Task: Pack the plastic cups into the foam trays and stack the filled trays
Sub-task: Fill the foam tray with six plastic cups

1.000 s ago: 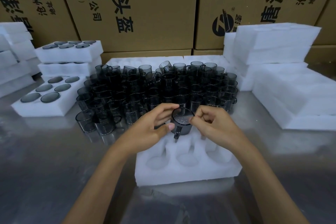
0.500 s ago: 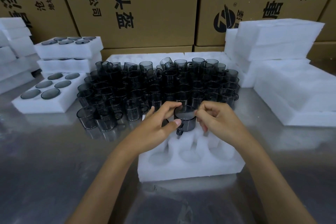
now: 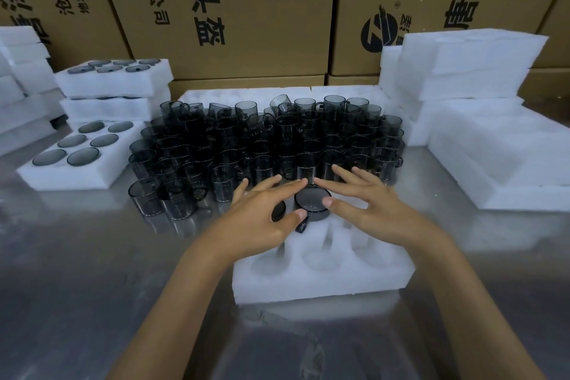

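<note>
A white foam tray (image 3: 324, 284) lies in front of me with round pockets. A dark smoky plastic cup (image 3: 312, 201) sits in the middle pocket of its far row, handle toward me. A second dark cup (image 3: 278, 212) shows partly under my left hand (image 3: 262, 216). Both hands hover over the far row with fingers spread and straight; my left hand's thumb and fingertips touch the cup's rim. My right hand (image 3: 367, 203) lies to the cup's right, its thumb tip on the rim. Beyond stands a dense crowd of loose cups (image 3: 265, 145).
Filled trays sit at the left: one flat (image 3: 74, 176) and a stack of two (image 3: 117, 83) behind it. Empty foam trays are piled at the right (image 3: 481, 120) and far left (image 3: 21, 71). Cardboard boxes (image 3: 234, 9) wall the back. The table is shiny metal (image 3: 92, 271).
The cup, held between both hands above the tray, has gone down into a far-row pocket. Both hands have let go and spread their fingers flat over it.
</note>
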`<action>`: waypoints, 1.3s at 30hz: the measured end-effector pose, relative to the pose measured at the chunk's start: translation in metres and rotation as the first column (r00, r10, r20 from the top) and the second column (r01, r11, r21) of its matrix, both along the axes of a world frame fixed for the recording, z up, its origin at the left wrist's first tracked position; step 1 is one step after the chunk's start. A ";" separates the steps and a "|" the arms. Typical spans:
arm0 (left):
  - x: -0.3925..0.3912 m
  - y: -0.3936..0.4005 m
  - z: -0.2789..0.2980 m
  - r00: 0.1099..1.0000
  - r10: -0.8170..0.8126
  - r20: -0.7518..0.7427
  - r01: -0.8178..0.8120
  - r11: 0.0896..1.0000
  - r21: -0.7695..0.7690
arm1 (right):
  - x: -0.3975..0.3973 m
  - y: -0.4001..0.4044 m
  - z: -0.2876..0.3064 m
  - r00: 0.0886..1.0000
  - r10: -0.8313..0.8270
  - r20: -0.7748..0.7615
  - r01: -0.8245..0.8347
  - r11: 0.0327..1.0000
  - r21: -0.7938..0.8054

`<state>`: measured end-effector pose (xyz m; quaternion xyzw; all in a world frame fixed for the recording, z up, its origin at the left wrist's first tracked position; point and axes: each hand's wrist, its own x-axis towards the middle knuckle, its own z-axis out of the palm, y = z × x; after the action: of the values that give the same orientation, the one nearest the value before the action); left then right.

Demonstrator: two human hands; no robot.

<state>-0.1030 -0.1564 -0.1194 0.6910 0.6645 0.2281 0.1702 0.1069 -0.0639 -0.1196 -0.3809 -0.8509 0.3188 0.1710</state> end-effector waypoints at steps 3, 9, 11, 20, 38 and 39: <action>-0.002 0.002 -0.004 0.996 -0.006 -0.091 0.004 1.000 -0.028 | -0.001 -0.002 -0.001 0.994 0.006 0.105 -0.009 1.000 0.028; -0.002 0.006 -0.010 0.992 0.018 -0.128 -0.022 0.999 -0.027 | -0.005 0.000 -0.004 0.999 -0.039 0.014 0.039 0.999 0.026; -0.002 0.006 -0.011 0.993 0.028 -0.117 -0.030 0.999 -0.017 | -0.007 -0.001 -0.005 0.997 -0.054 -0.054 0.056 0.998 0.036; -0.010 0.005 -0.005 0.989 -0.020 0.149 0.009 0.997 0.070 | -0.011 -0.003 -0.009 0.951 -0.169 -0.259 0.136 0.981 -0.142; -0.103 0.106 0.023 0.783 0.595 0.181 -0.620 0.771 0.144 | -0.002 0.002 -0.013 0.595 -0.679 -0.429 0.190 0.638 -0.746; -0.103 0.109 0.022 0.783 0.601 0.161 -0.621 0.770 0.147 | -0.001 0.002 -0.013 0.590 -0.678 -0.438 0.166 0.633 -0.756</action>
<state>-0.2061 -0.0473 -0.0974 0.4374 0.8178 0.3699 0.0541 0.1059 -0.0616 -0.1321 -0.4715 -0.4297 0.6524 0.4092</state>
